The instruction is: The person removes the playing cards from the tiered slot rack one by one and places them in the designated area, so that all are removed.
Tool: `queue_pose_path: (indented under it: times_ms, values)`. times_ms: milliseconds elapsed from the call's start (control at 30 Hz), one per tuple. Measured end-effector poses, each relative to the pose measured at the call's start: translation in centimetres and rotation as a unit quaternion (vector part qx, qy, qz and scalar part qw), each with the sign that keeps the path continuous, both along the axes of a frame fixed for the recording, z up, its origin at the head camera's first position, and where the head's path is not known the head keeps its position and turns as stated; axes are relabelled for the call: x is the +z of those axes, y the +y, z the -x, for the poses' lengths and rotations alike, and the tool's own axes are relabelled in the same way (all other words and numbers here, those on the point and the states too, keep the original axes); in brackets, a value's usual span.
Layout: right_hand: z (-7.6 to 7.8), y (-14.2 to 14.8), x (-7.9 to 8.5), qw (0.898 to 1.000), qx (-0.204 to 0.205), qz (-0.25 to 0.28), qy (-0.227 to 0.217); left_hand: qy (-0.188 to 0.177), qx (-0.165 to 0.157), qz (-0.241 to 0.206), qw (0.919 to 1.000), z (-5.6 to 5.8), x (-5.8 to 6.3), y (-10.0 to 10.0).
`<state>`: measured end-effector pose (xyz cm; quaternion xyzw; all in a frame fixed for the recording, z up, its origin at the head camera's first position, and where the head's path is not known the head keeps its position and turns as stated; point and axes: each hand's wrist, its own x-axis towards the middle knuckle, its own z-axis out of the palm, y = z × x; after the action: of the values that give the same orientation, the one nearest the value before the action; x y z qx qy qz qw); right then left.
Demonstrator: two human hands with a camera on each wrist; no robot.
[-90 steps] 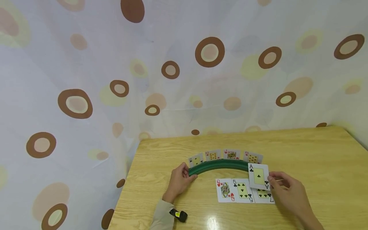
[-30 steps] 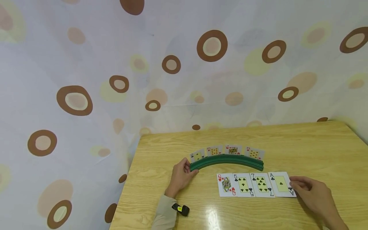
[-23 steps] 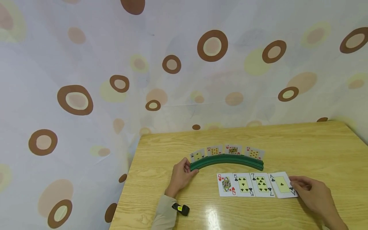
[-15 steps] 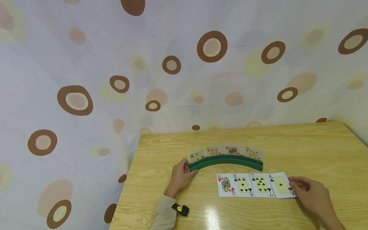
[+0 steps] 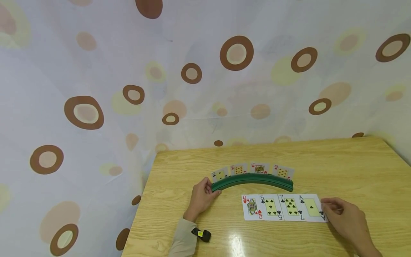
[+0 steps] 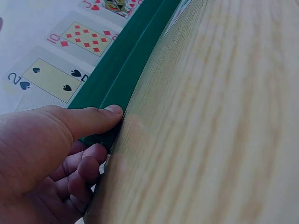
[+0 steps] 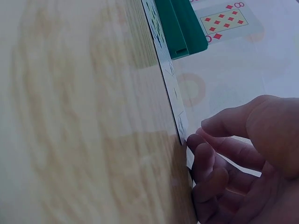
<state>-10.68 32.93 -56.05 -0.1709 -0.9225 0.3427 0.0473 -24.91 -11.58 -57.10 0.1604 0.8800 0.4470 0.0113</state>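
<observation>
My left hand [image 5: 200,197] grips the left end of a curved green card holder [image 5: 252,178], its thumb on top in the left wrist view. Standing in the holder are a two of spades [image 6: 50,80], a ten of diamonds [image 6: 87,38], a jack of hearts [image 5: 259,168] and an eight of diamonds [image 7: 225,22]. In front, a queen of hearts [image 5: 252,207], five of clubs [image 5: 270,207], seven of clubs [image 5: 291,207] and ace of clubs [image 5: 311,207] lie face up in a row. My right hand [image 5: 347,218] is at the ace's right edge, fingers loosely bent, nothing pinched.
All of it rests on a light wooden table [image 5: 340,167]. A pale cloth with brown rings [image 5: 205,103] hangs behind and to the left of it. A black strap [image 5: 201,234] is on the left sleeve.
The ace of clubs, held above the seven earlier, has come down at the row's right end. It then straightened and shifted left against the seven. The left hand kept its grip.
</observation>
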Motion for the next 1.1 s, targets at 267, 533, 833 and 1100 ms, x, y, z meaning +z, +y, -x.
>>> queue_pose_path:
  times_ms: [267, 533, 833, 1100]
  values:
    - [0.1, 0.0, -0.2, 1.0, -0.007, -0.005, 0.013, 0.002, 0.001, 0.0, 1.0, -0.1, -0.1, 0.0]
    - [0.4, -0.5, 0.2, 0.999, -0.009, -0.003, 0.042, 0.004, -0.001, 0.001, 1.0, -0.1, -0.1, 0.0]
    - [2.5, -2.5, 1.5, 0.993, 0.023, -0.008, 0.117, 0.01, -0.001, 0.004, 0.9999, 0.2, -0.2, 0.0]
    - [4.3, -4.6, 2.0, 0.987, 0.047, 0.002, 0.155, 0.009, -0.002, 0.0, 1.0, 0.2, -0.2, 0.0]
